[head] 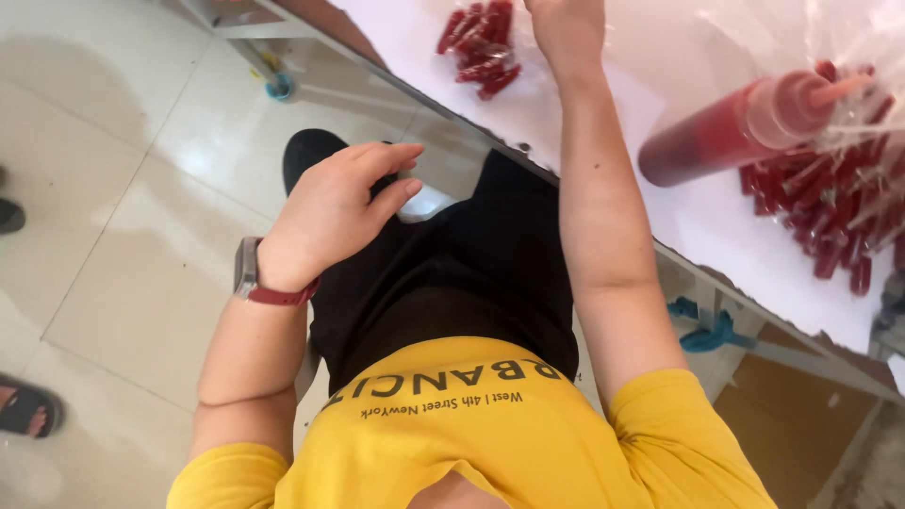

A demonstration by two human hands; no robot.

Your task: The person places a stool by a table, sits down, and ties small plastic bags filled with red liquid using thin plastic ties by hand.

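A yellow shirt fills the bottom of the view, with black trousers beyond it. The left hand (335, 212) hovers over the lap, its fingers loose and spread, its grip holding nothing; a watch with a dark red strap (256, 283) sits on that wrist. The right hand (566, 28) reaches onto the white desk (716, 226), just beside a small heap of short red tubes (483, 47); its fingers run past the top edge, so I cannot tell whether its grip is closed on anything. A larger pile of red tubes (830, 217) lies under crinkled clear plastic film, with a squeeze bottle of red liquid (735, 127) lying tilted across it. The tubes look slick and soft, so picking them one at a time with the fingertips would probably serve best. The floor (123, 188) is glossy pale tile.
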